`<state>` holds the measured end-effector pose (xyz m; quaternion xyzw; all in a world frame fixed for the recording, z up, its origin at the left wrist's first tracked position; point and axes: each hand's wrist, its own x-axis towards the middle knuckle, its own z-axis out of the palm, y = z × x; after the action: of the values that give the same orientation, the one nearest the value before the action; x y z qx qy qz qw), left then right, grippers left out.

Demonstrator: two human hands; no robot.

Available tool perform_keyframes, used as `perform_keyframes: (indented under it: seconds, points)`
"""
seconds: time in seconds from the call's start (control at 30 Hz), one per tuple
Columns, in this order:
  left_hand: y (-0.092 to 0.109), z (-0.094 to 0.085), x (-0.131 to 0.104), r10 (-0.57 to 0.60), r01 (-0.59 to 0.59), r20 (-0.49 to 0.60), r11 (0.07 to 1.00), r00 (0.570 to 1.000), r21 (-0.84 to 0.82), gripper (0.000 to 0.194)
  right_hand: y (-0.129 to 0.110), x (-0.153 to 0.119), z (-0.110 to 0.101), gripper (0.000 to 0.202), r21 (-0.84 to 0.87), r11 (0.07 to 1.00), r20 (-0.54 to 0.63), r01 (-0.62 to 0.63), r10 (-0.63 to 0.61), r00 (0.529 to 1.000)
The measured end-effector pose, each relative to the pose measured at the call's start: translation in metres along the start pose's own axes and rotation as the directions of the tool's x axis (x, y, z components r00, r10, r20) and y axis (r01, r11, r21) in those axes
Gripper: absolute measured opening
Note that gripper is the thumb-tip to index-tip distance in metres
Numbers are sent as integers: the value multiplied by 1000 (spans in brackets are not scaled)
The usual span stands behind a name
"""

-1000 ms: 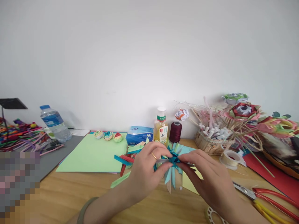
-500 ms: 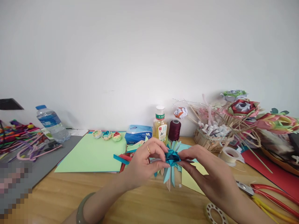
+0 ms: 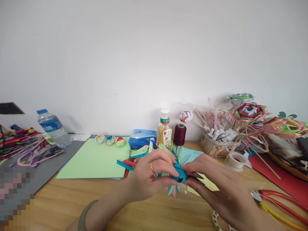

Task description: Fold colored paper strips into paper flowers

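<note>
A folded paper flower is held up between both hands over the table. Its teal petals are bunched at the centre, and pale blue and peach pointed strips stick out around it. My left hand pinches the left side, fingertips pressed on the teal folds, with a gold ring on one finger. My right hand grips the right side between thumb and fingers, where a dark pointed strip pokes out. The fingers hide much of the flower. Cut paper strips lie in a pile behind my left hand.
Green paper bears several small paper rosettes. A tissue pack, tea bottle and thread spool stand behind. Paper flowers rise from a basket. Pliers and a tape roll lie right; a water bottle leans left.
The flower's teal centre has tipped and dropped slightly toward me. Both hands have shifted their hold with it, and their fingers now cover more of the petals.
</note>
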<state>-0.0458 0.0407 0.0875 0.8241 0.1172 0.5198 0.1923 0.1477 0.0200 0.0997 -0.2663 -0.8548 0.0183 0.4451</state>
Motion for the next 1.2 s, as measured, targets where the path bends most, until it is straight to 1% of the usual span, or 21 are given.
perform_keyframes:
  seconds: [0.2,0.33,0.37,0.43,0.5,0.53,0.57,0.63,0.7,0.77,0.8,0.83,0.87,0.9,0.93,0.97,1.0,1.03,1.07,1.13,1.2]
  points:
    - [2,0,1,33,-35,34,998,999,59,11,-1,0,-1,14,-3,1000,15,2,-2,1000]
    - [-1,1,-1,108,-110,20,984,994,138,9,2,2,-8,14,9,1000,42,27,-27,999]
    - [-1,1,-1,127,-128,13,978,992,162,10,3,3,-11,14,32,999,29,2,-3,1000]
    - [-1,1,0,166,-163,3,964,986,211,11,5,5,-15,16,63,992,-36,-112,115,993]
    - [0,1,0,205,-201,15,941,979,271,12,6,6,-14,25,73,968,-78,-240,245,966]
    - [0,1,1,232,-229,28,921,972,314,12,7,5,-13,27,74,959,-70,-272,277,958]
    - [0,1,1,261,-258,42,895,964,363,13,8,4,-11,27,80,957,-46,-278,282,958]
    - [0,0,0,320,-320,78,834,944,450,14,10,2,-6,17,98,961,-10,-260,262,965]
    - [-1,-2,-2,332,-324,75,808,940,492,16,11,0,-3,10,106,959,-27,-264,268,963]
    - [-2,-3,-4,249,-202,-46,869,967,451,21,13,-1,-2,10,100,958,-72,-270,277,958]
    - [-2,-4,-5,150,-79,-156,919,976,387,22,14,-1,-2,10,95,962,-95,-257,266,959]
    - [-2,-4,-6,8,73,-272,956,962,285,21,15,-1,-1,10,86,968,-112,-234,243,964]
    - [-1,-3,-5,-165,235,-366,959,916,155,19,15,-1,0,12,78,976,-125,-201,210,970]
    - [-1,-2,-5,-368,408,-394,913,842,18,16,16,-1,0,14,72,984,-131,-165,173,976]
    - [0,-1,-3,-545,547,-350,831,762,-103,14,16,-1,2,15,69,989,-132,-131,139,981]
    - [1,0,-1,-668,639,-287,743,687,-199,14,16,-1,3,17,73,992,-132,-103,112,985]
    - [2,2,1,-737,689,-201,676,646,-261,15,16,0,4,17,84,993,-131,-87,97,987]
    - [1,3,3,-778,721,-122,620,617,-309,16,16,0,5,16,105,991,-125,-85,98,987]
    - [1,4,4,-799,732,-81,582,596,-355,17,16,0,7,14,135,985,-107,-110,125,986]
    - [-2,4,6,-822,739,-31,526,568,-421,19,17,0,9,13,210,947,-29,-243,254,967]
    - [-4,3,5,-835,740,2,486,550,-466,22,18,-1,11,17,290,853,95,-434,426,900]
